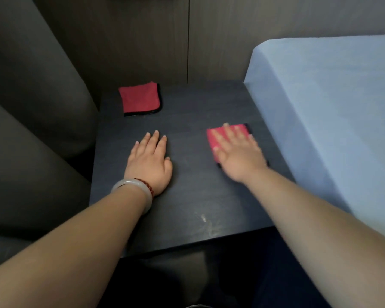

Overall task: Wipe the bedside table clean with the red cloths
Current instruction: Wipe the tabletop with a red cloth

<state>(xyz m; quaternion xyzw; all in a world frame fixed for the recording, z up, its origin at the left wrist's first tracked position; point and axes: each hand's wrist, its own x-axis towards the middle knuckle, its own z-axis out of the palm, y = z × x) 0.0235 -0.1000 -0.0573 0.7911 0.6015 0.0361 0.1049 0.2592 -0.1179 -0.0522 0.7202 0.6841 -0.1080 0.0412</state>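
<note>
two bare forearms reach in from the near edge of the dark worktop (187, 192). a pale scuffed smudge (203, 218) sits close to the near edge, between the arms.

the left wrist carries a pale bangle (133, 187) with a red bead bracelet (148, 186) just beyond it. the left grip (148, 161) lies palm down on bare worktop, left of centre, fingers straight and close together, thumb out to the side; it holds nothing.

the right grip (238, 152), slightly blurred, presses flat on a folded red cloth (242, 131) with dark trim, fingers straight and spread, not curled around it. this cloth lies near the right edge of the worktop, about midway back, partly covered by the palm.

a second red cloth (140, 97), folded, black-edged, lies untouched at the far left corner, well apart from both grips.

a bed with a light blue sheet (331, 107) runs along the right edge. a dark padded seat (31, 107) stands against the left edge. a dark wood-panel wall (209, 41) rises behind the far edge.
</note>
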